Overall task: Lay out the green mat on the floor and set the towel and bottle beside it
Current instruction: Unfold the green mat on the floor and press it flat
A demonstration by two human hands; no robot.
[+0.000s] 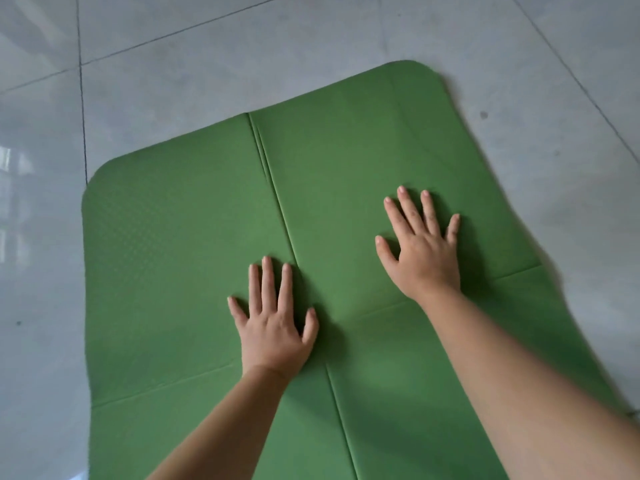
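My left hand (273, 327) lies palm down on the green mat (166, 258), all 5 fingers straight and spread, gripping nothing; it sits just left of the lengthwise crease (273, 188). My right hand (424, 252) is farther up and to the right, also flat with its fingers splayed, pressing on the surface and holding nothing. The mat is unfolded flat on the floor, its 2 rounded far corners in view, and a crosswise crease (162, 386) runs near my wrists. Grey floor tiles (242, 46) with dark grout lines surround it.
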